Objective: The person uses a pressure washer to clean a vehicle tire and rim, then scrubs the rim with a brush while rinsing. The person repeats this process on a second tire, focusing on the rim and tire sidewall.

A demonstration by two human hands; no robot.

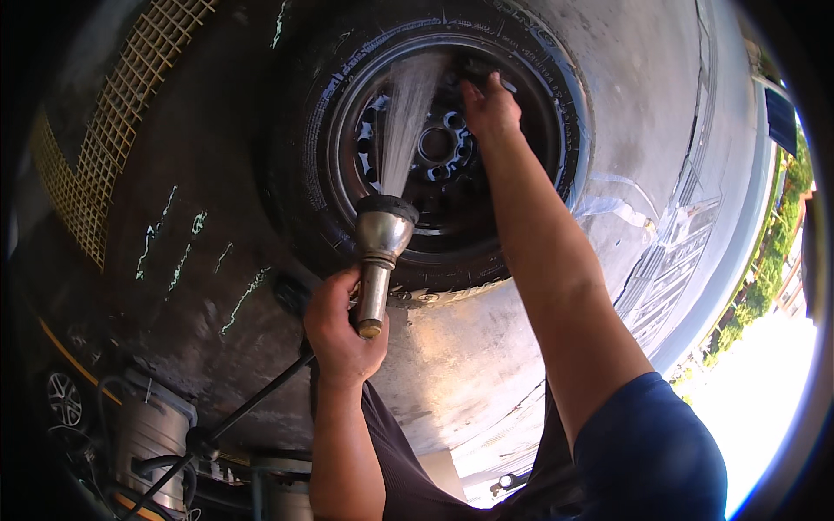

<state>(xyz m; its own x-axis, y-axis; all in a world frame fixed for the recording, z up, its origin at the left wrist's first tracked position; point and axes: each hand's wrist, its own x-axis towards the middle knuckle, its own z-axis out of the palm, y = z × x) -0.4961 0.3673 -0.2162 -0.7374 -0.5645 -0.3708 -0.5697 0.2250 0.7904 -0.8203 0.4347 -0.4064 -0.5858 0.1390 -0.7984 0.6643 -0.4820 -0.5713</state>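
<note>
My left hand [342, 335] grips a metal spray nozzle [386, 238] with a black rubber rim. A fan of water [410, 117] shoots from it into a black steel wheel rim [423, 208]. The rim sits inside a black tire [296, 156] lying flat on the ground, its sidewall wet and bearing raised writing. Over the upper right of the rim, my right hand [493, 111] holds a dark object [479, 67], perhaps a brush or cloth; it is blurred and partly lost against the black rim. The rim's round center hole and surrounding holes show left of my right wrist.
A black hose [267, 391] runs down left from my left hand past a metal drum [153, 436]. Yellow floor grating [140, 91] lies at upper left. Wet concrete [195, 306] surrounds the tire. A car wheel [64, 398] shows at far left, a hedge [759, 280] at right.
</note>
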